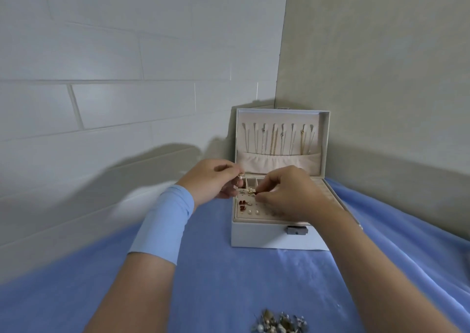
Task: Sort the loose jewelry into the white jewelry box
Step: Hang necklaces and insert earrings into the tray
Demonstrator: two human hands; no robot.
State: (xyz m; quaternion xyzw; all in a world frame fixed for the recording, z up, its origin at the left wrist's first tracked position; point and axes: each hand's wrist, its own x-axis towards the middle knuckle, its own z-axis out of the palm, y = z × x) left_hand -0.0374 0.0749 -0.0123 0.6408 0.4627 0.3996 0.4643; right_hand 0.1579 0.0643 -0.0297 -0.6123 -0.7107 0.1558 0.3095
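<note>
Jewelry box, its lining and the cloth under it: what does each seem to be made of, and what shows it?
White jewelry box: smooth, matte white shell, perhaps faux leather over board; crisp edges. Lining: soft beige fabric, likely velvet; its pocket gathers into folds. Blue cloth: woven textile; it creases and drapes at the right.

place: indoor room corner, home-like | white block wall (101, 78) left of jewelry box (267, 236) | beige wall (381, 52) right of it | blue cloth (229, 281) beneath
</note>
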